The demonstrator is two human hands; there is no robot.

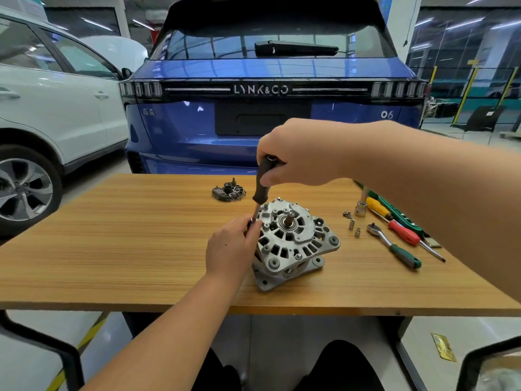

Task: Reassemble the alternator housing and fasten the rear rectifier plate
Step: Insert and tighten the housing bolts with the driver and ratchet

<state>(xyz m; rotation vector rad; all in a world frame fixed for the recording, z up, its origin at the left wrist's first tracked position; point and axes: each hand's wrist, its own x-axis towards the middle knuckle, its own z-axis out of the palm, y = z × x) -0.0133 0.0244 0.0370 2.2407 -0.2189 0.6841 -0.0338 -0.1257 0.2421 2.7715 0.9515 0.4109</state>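
Note:
The grey alternator housing (293, 244) stands on the wooden table (141, 235), rear face up, its shaft and bearing showing in the middle. My right hand (304, 150) grips the black handle of a nut driver (262, 184) held nearly upright over the housing's left rim. My left hand (234, 249) pinches the driver's metal tip and socket against that rim. The dark rectifier plate (229, 191) lies apart on the table, behind the housing.
To the right lie a green-handled ratchet (394, 246), red and yellow screwdrivers (394, 224), an upright socket extension (361, 206) and small sockets (352, 224). A blue car (270, 108) stands just beyond the table, a white car (56, 108) to the left.

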